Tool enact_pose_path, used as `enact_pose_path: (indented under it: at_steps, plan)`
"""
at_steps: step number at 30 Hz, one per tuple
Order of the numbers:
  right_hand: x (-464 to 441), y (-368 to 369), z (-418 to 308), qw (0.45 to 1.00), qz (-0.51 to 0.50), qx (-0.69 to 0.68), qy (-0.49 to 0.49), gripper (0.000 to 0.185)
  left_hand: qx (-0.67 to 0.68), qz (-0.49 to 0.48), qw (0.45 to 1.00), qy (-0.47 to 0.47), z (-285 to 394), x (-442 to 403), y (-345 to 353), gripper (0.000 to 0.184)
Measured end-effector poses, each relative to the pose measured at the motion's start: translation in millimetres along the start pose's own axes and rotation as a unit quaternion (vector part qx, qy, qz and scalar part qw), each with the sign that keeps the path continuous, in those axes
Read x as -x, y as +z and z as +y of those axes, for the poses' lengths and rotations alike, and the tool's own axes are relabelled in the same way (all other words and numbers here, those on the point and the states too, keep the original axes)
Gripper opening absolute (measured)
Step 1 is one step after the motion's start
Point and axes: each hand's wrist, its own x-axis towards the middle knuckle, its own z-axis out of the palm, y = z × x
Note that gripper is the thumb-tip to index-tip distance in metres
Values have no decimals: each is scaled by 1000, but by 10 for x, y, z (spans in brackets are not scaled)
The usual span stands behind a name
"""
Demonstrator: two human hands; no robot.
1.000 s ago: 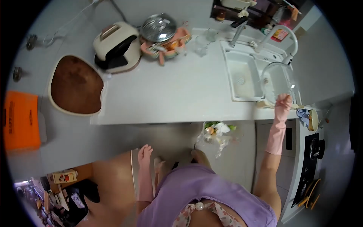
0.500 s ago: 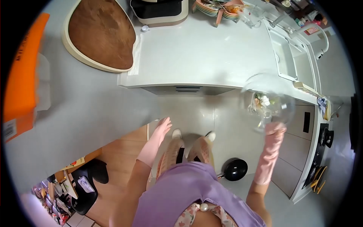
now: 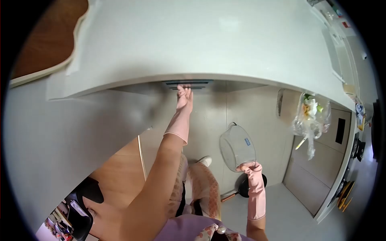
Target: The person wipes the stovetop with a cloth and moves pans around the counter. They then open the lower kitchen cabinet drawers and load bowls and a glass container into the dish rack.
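A pink rubber glove covers my left hand (image 3: 185, 98), which reaches to the dark slotted handle (image 3: 189, 83) on the cabinet front below the counter edge. Its fingers are partly bent and touch or nearly touch that handle; whether they grip it is unclear. In the same kind of glove, my right hand (image 3: 249, 166) pinches the rim of a clear round bowl (image 3: 236, 148) with a small blue label. The bowl is tipped on its side over the floor, to the right of my legs.
Above lies the white counter (image 3: 193, 40), with a brown board (image 3: 48, 36) at the left. A plastic bag with vegetables (image 3: 311, 114) hangs at the right. A black pan (image 3: 243, 188) is on the floor behind the bowl. The stove (image 3: 349, 172) is at the far right.
My view has tipped down and closer to the counter. My left hand has moved up to the cabinet handle. My right hand has brought the bowl from the sink down beside my legs.
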Motion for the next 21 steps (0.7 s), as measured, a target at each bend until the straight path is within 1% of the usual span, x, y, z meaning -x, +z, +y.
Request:
enact_pose_path:
  at_steps: [1,3,4,5,7,8,9,11,13,14,15,16,17,19,20,21]
  plan:
    - [15,-12,47,1000,7,5,10,11,14,1,1000,18,-106,-87,-83,63]
    - [45,-13,33,999,32,-2,28,8,89,40,995,-6,-172,-230,-146,50]
    - [55,-56,81,999,42,4,29,8,123,11,992,-17,-174,-318,-212,40]
    - [50,-89,129,998,50,10,27,8,104,-36,994,9,-198,-365,-276,34]
    - [32,-158,215,995,67,43,55,8,50,-162,983,74,-231,-454,-344,28]
    - [12,-185,252,997,50,49,32,8,51,-168,981,86,-241,-505,-354,30]
    - [2,-205,286,996,48,61,34,9,54,-175,978,97,-259,-565,-355,32]
    - [-11,-244,311,994,45,89,36,11,44,-150,983,94,-337,-597,-383,38]
    - [-32,-255,231,989,17,145,6,23,18,-86,994,68,-197,-225,-35,47]
    - [-29,-231,172,985,1,171,-8,30,24,-67,995,64,-242,-253,-64,62]
    - [-29,-184,112,980,-17,195,-22,37,24,99,995,1,-260,-225,-36,73]
    - [-46,-110,40,977,-25,206,-47,45,7,50,999,9,-247,-90,-103,78]
    - [-97,-96,-1,976,-74,194,-70,44,-11,0,1000,17,-239,109,-233,83]
    - [-223,-146,-100,964,-167,171,-117,42,-47,21,998,-32,-215,386,-427,82]
    - [-264,-106,-166,954,-184,200,-129,34,-24,40,998,-45,-281,426,-617,78]
    - [-296,-8,-253,952,-198,190,-133,41,1,62,996,-59,-412,425,-891,74]
